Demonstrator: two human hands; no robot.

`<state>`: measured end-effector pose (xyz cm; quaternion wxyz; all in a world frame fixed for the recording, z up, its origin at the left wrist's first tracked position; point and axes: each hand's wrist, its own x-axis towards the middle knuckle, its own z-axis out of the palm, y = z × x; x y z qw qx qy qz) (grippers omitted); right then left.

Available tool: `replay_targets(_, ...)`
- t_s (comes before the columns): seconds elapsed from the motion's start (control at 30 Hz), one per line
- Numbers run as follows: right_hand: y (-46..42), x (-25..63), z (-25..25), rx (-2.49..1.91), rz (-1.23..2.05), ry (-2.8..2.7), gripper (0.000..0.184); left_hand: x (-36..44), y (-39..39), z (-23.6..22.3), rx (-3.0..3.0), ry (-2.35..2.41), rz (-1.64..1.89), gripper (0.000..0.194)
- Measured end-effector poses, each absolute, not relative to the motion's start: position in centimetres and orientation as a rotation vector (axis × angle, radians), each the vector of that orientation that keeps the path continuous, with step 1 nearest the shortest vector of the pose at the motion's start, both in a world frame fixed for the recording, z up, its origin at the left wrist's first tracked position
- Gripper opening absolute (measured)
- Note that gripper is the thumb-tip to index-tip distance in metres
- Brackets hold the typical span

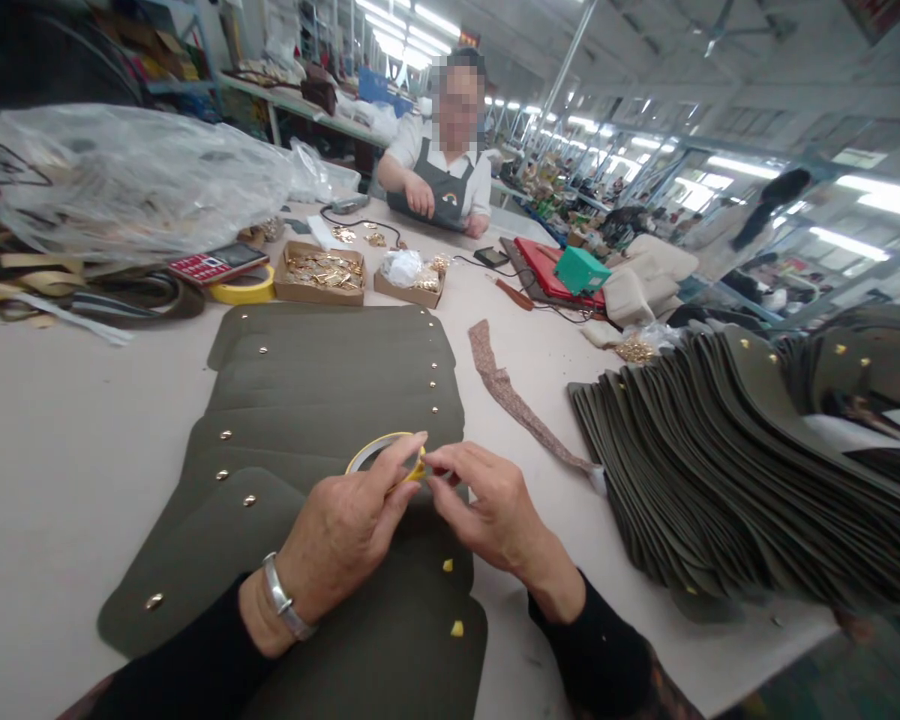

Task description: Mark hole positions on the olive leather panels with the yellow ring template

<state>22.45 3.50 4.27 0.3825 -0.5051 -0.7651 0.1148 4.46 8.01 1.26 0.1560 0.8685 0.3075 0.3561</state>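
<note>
My left hand (345, 525) is closed round a roll of yellow tape (371, 447), holding it above the dark green panels. Close beside it, my right hand (495, 500) pinches at the tape's edge with thumb and forefinger; a tape end between them is too small to make out. Beneath both hands lie overlapping dark green panels (307, 365) with gold studs along their sides. Two small yellow tape pieces (457, 629) stick to the nearest panel, right of my left forearm.
A fanned stack of dark green panels (705, 450) fills the right side. A brown fabric strip (525, 408) lies between. Behind are a box of gold metal parts (320, 272), another yellow tape roll (244, 287) and a plastic bag (142, 185). A co-worker (442, 170) sits across the table.
</note>
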Motion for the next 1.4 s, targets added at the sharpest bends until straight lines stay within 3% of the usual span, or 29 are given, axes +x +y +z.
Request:
replay_targets(0.5, 3.3, 21.9, 3.1, -1.289, -0.013, -2.008, 0.016, 4.3, 7.9, 1.5, 2.524, 0.875, 0.863, 0.017)
replay_targets(0.57, 3.2, 21.3, 3.0, -1.364, 0.082, -1.913, 0.015, 4.3, 7.9, 1.4, 2.546, 0.889, 0.898, 0.019)
replay_targets(0.8, 4.9, 22.6, 1.6, -1.645, 0.870, -1.115, 0.007, 4.6, 7.0, 1.4, 2.685, 0.794, 1.080, 0.019)
replay_targets(0.97, 6.3, 26.2, 0.6, -1.728, 1.134, -1.076, 0.020, 5.1, 7.7, 0.9, 2.851, 0.953, 0.613, 0.012)
replay_targets(1.1, 6.3, 26.8, 0.5, -1.773, 1.150, -1.227, 0.019, 5.4, 7.9, 0.7, 2.859, 0.955, 0.363, 0.013)
replay_targets(1.4, 6.5, 26.1, 1.0, -1.861, 0.809, -1.705, 0.014, 5.5, 7.8, 0.1, 2.814, 0.939, 0.389, 0.012)
